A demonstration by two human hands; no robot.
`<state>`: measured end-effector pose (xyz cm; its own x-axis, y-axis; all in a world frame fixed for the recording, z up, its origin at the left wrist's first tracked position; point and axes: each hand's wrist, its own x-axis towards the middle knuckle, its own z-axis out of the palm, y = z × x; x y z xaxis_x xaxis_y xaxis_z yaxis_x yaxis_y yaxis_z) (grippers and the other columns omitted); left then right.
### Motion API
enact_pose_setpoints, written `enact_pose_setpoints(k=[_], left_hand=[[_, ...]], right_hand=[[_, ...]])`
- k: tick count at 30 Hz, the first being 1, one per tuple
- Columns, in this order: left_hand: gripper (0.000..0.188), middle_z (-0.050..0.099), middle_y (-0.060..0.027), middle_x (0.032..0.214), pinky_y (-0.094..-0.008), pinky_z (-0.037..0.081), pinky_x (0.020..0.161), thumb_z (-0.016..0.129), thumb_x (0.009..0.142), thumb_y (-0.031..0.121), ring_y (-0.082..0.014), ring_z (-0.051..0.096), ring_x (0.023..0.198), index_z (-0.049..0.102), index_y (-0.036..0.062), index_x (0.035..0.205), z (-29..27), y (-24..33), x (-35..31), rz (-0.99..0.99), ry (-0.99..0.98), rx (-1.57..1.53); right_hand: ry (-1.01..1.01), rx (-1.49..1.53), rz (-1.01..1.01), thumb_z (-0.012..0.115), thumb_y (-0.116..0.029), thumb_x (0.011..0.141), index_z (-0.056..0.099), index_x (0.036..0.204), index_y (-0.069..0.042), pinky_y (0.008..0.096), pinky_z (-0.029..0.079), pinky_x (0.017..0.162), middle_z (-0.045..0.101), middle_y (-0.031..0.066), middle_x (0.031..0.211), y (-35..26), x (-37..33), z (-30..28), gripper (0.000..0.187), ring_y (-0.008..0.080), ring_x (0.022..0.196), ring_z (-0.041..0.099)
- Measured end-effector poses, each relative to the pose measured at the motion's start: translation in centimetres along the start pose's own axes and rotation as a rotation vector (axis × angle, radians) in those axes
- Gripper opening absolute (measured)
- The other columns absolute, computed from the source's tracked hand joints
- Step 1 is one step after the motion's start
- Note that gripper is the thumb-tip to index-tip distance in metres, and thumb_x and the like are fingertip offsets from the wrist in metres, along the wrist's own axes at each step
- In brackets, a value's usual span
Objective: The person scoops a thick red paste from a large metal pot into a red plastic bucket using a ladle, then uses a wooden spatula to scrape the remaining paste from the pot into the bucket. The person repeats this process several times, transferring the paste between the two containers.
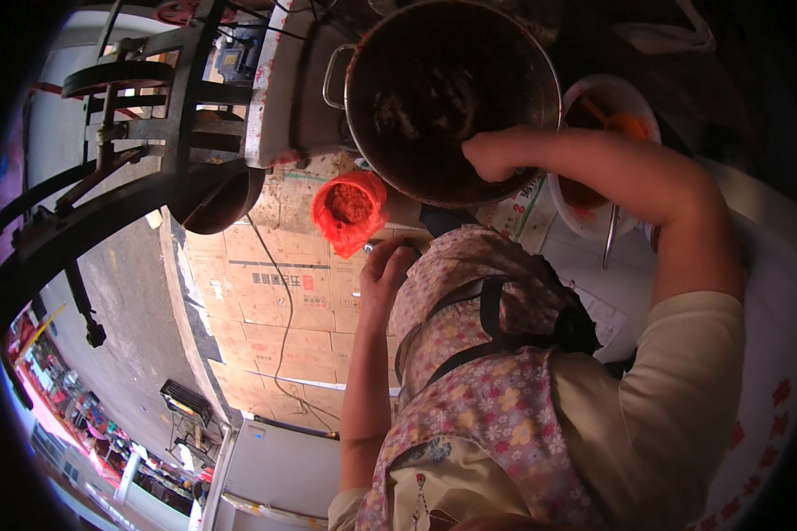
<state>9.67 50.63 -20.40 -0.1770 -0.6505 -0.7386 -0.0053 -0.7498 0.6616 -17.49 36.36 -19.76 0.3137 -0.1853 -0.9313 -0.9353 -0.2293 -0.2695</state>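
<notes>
Red bag [349,211]: thin soft plastic, open mouth, reddish crumbly fill; looks light, floppy, best pinched at the rim; just above left hand [388,265], whose curled fingers touch its lower edge.
Steel pot [452,93]: large, rigid, dark residue.
Right hand [491,157]: clenched inside pot; contents hidden.

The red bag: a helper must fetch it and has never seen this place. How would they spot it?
Find the big round metal pot at the top of the view. Just below its left rim, above the flattened cardboard, sits the red bag, near the left hand. It alone is bright red plastic, open-topped, filled with reddish-brown grainy stuff.
</notes>
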Motion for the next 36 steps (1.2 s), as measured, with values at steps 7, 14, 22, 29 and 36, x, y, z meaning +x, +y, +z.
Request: enact_pose_setpoints(k=[7,14,22,29,36], left_hand=[[0.032,0.065,-0.0070,0.106,-0.0273,0.048,0.086,0.061,0.092,0.018,-0.0134,0.060,0.098,0.058,-0.0001,0.119,1.8,1.4,0.1,-0.004,-0.080,0.051],[0.040,0.063,-0.0103,0.109,-0.0293,0.046,0.091,0.059,0.094,0.027,-0.0167,0.060,0.101,0.053,0.0010,0.124,8.3,5.3,-0.8,-0.112,-0.497,0.089],[0.055,0.058,-0.0128,0.117,-0.0343,0.043,0.094,0.056,0.093,0.045,-0.0209,0.055,0.109,0.047,0.0028,0.127,17.1,5.8,-1.3,-0.352,-0.660,-0.219],[0.047,0.060,-0.0089,0.113,-0.0294,0.043,0.091,0.061,0.091,0.035,-0.0159,0.054,0.105,0.054,0.0013,0.123,14.0,5.0,-4.2,-0.210,-0.840,-0.007],[0.034,0.062,-0.0054,0.108,-0.0274,0.045,0.088,0.061,0.092,0.027,-0.0126,0.056,0.102,0.060,0.0028,0.116,1.6,0.6,-5.0,-0.155,-0.767,0.105]], right_hand=[[0.106,0.217,-0.014,0.056,-0.006,0.069,0.066,0.097,0.008,0.0421,0.051,0.068,0.067,0.0228,0.096,2.7,-3.5,1.1,0.033,0.0343,0.082,0.064],[0.101,0.807,-0.131,0.048,-0.015,0.093,0.042,0.135,-0.006,0.0308,0.047,0.048,0.058,0.0090,0.075,3.5,-14.2,4.3,0.044,0.0174,0.055,0.055],[0.108,1.940,-0.168,0.047,-0.018,0.098,0.038,0.142,-0.015,0.0222,0.034,0.034,0.048,0.0002,0.068,0.0,-16.7,13.6,0.045,0.0053,0.042,0.040],[0.279,2.181,-0.319,0.047,-0.013,0.096,0.027,0.148,-0.013,0.0218,0.031,0.033,0.042,-0.0009,0.066,-3.3,-19.2,18.1,0.055,0.0050,0.039,0.035],[0.359,2.030,-0.574,0.049,-0.002,0.090,0.022,0.149,-0.010,0.0226,0.030,0.033,0.047,0.0017,0.066,-7.6,-19.7,20.0,0.065,0.0059,0.036,0.035]])
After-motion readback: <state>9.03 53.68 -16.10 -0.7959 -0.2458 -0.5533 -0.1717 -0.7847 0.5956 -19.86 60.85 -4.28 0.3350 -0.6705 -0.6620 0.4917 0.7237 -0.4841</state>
